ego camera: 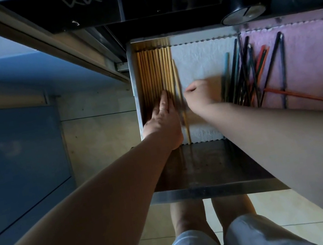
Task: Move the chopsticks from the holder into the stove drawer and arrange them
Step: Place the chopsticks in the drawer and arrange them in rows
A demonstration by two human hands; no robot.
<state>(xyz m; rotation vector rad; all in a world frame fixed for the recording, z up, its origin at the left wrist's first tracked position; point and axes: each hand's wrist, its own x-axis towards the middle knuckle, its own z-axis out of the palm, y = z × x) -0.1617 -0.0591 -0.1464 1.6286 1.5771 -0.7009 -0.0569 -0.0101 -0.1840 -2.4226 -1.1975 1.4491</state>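
Observation:
An open metal drawer sits under the black stove front. Along its left side lies a tidy row of several wooden chopsticks on a white liner. My left hand lies flat on the near ends of that row, fingers straight. One more wooden chopstick lies just right of the row, slightly apart and nearer me. My right hand is beside it with curled fingers; whether it touches or holds the chopstick I cannot tell.
Several dark and coloured chopsticks lie loosely fanned on a pink cloth in the drawer's right part. A black stove knob sticks out above. A blue cabinet door stands left. My knees are below the drawer front.

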